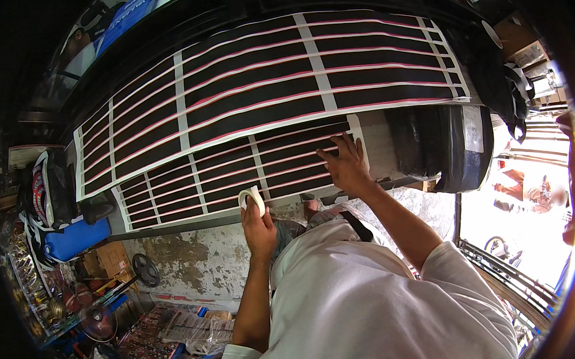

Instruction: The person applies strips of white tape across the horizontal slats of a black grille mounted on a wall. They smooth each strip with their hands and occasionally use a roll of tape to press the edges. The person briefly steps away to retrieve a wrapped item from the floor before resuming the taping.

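My left hand (259, 231) grips a roll of whitish tape (252, 201) at the near edge of the table. With fingers spread, my right hand (346, 165) rests on the right part of a smaller black sheet (225, 165) crossed by thin white and red lines and wider pale strips. Beyond it lies a larger black sheet (259, 59) with similar white and red lines and pale cross strips; its near edge runs along the far side of the smaller sheet. Whether a piece of tape is under my right fingers cannot be seen.
A black plastic-wrapped bundle (467, 144) stands at the table's right end. At the left are a blue container (76, 238) and a black bag (60, 187). Below left are a cardboard box (113, 257), a fan (98, 323) and plastic-wrapped goods (197, 327). A person (537, 190) is outside at right.
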`<action>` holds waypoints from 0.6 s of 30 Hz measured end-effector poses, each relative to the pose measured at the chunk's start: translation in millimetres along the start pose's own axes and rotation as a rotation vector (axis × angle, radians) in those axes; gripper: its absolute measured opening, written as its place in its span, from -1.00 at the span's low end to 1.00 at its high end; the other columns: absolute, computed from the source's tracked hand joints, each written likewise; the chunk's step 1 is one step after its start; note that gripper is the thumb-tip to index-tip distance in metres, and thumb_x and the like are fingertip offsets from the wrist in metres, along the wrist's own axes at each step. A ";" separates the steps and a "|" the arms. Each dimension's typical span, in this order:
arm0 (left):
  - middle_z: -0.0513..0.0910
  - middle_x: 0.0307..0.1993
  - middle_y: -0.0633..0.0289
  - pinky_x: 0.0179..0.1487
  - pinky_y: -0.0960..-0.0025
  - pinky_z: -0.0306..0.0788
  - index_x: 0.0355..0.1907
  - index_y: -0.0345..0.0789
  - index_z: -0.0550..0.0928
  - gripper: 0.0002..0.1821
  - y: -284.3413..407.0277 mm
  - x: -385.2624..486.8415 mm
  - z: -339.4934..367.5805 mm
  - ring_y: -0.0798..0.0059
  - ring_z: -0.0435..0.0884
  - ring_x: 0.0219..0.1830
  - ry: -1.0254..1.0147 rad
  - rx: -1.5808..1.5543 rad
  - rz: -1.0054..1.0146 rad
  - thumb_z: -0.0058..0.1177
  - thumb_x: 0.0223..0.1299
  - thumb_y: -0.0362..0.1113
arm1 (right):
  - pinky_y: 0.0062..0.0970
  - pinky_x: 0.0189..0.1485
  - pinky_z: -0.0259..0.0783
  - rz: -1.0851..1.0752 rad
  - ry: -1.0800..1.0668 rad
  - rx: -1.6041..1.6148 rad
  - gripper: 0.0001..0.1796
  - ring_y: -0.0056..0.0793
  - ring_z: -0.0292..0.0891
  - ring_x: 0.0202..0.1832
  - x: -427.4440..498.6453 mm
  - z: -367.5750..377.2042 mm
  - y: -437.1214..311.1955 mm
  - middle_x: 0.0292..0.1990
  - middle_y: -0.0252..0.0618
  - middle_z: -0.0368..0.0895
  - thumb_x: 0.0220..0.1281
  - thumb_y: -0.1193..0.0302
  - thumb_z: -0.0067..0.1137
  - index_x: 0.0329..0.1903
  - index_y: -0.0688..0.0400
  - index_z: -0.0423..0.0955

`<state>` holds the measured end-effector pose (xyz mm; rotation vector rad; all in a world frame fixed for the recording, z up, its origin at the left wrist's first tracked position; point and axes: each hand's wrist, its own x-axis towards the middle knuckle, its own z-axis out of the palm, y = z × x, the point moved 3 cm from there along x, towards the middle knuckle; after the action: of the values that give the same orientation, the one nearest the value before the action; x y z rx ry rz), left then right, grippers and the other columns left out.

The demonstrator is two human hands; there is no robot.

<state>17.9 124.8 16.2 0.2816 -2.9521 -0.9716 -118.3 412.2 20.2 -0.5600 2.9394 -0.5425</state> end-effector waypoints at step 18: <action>0.50 0.46 -0.36 0.68 -0.26 0.17 0.53 -0.51 0.39 -0.40 -3.3 -3.8 5.8 -0.31 0.47 0.49 -0.022 0.007 0.034 0.07 0.56 -0.29 | 0.52 0.66 -0.09 0.048 -0.044 0.006 -0.47 0.23 -0.03 0.72 -0.5 -0.4 -0.2 0.62 0.01 0.20 0.48 0.23 0.35 0.45 -0.37 0.61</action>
<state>21.7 126.3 9.7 0.2211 -2.9696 -0.9675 -117.8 412.3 20.7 -0.4932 2.9008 -0.5266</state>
